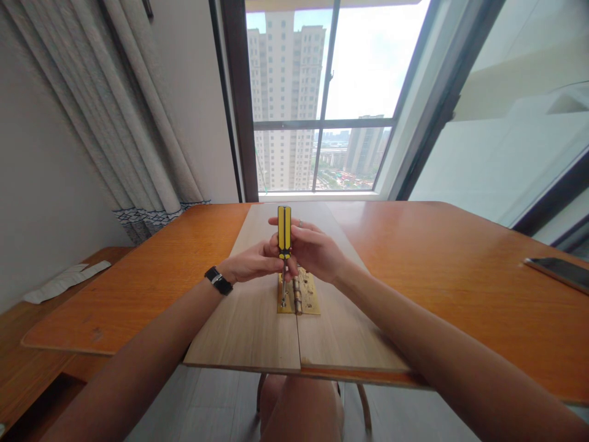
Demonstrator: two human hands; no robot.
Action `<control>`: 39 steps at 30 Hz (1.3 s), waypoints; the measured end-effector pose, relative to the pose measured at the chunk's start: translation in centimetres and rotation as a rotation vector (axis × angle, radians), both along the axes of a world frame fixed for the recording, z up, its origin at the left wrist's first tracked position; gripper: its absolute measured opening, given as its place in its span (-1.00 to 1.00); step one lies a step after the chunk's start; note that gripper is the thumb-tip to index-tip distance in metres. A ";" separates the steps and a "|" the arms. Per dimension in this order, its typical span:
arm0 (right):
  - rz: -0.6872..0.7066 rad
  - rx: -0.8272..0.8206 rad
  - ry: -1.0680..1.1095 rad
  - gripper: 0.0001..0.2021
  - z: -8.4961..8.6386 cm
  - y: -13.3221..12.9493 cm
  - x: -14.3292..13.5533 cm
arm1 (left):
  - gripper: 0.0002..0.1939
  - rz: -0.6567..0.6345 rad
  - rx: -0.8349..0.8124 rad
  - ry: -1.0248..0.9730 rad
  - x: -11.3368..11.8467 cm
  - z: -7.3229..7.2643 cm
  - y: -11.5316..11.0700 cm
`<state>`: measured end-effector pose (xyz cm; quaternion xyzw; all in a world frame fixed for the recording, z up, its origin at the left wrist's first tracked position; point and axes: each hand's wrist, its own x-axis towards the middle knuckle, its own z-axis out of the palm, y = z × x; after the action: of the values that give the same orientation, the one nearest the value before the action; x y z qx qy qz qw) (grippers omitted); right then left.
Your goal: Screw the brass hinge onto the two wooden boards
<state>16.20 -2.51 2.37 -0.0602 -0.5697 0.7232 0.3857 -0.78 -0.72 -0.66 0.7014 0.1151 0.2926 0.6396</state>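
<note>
A screwdriver point(284, 232) with a yellow and black handle stands upright between my hands, its metal shaft pointing down. My right hand point(318, 250) has its fingers closed around the handle from the right. From the left, my left hand point(253, 261) pinches the screwdriver low, where handle meets shaft; part of its fingers is hidden. The tip reaches a screw point(283, 304) in the near left corner of a brass hinge point(311, 301). This hinge lies flat across the seam of two light wooden boards point(257, 334) point(340, 344), its far part covered by my hands.
Under the boards is an orange-brown wooden table point(414, 264). A phone point(559, 273) lies near its right edge. White strips point(69, 282) rest on a lower wooden surface at left. A curtain point(115, 110) hangs at left, and a window point(322, 123) stands behind the table.
</note>
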 end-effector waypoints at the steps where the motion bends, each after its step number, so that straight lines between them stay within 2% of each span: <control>1: -0.008 -0.006 -0.002 -0.64 0.0 0.0 0.0 | -0.58 0.002 0.009 0.005 0.0 0.0 0.0; 5: -0.089 0.016 0.029 -0.60 -0.2 0.0 -0.3 | -0.64 0.017 0.060 0.036 0.0 -0.1 0.3; 12: -0.159 0.046 0.002 -0.58 -0.5 0.1 -0.5 | -0.55 0.078 0.075 0.074 0.0 -0.1 0.3; 20: -0.057 -0.025 -0.006 -0.63 0.2 -0.1 -0.2 | -0.54 0.038 0.105 0.061 0.2 0.0 0.1; 33: -0.162 0.055 0.032 -0.53 -0.6 0.1 -0.6 | -0.57 0.031 0.106 0.051 0.2 0.1 0.1; 39: -0.099 -0.008 0.011 -0.44 -0.1 0.1 -0.2 | -0.55 0.039 0.116 0.054 0.3 0.3 -0.1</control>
<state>15.95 -2.42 2.30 -0.0858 -0.5612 0.7057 0.4239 -0.45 -0.79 -0.31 0.7425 0.1289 0.2923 0.5888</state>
